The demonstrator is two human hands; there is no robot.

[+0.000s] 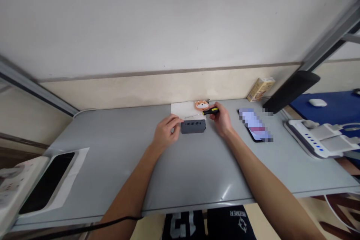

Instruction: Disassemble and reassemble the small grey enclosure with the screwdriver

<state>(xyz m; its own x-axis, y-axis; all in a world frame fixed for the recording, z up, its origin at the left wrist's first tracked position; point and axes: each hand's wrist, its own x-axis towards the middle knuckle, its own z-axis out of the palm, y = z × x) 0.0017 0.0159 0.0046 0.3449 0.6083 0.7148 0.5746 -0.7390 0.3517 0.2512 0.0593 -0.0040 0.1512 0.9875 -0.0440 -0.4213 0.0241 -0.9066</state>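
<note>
A small dark grey box with a row of slots (193,126) rests on the grey desk, between my two hands. My left hand (168,130) is at its left end, fingers bent, with the fingertips at the box's upper left corner. In my right hand (221,119) is a screwdriver (210,111) with a black and yellow handle. Its thin shaft points left, above the back edge of the box, and its tip is near my left fingertips. Whether the tip touches anything is too small to tell. White paper (180,109) lies behind the box, with an orange animal-face case (201,105) at its right.
On the right are a lit phone (254,124), a white power strip (312,142) with chargers, a dark upright panel (292,90) and a small carton (260,89). A dark phone (47,182) lies on paper at the left. A wall bounds the desk (118,157) behind.
</note>
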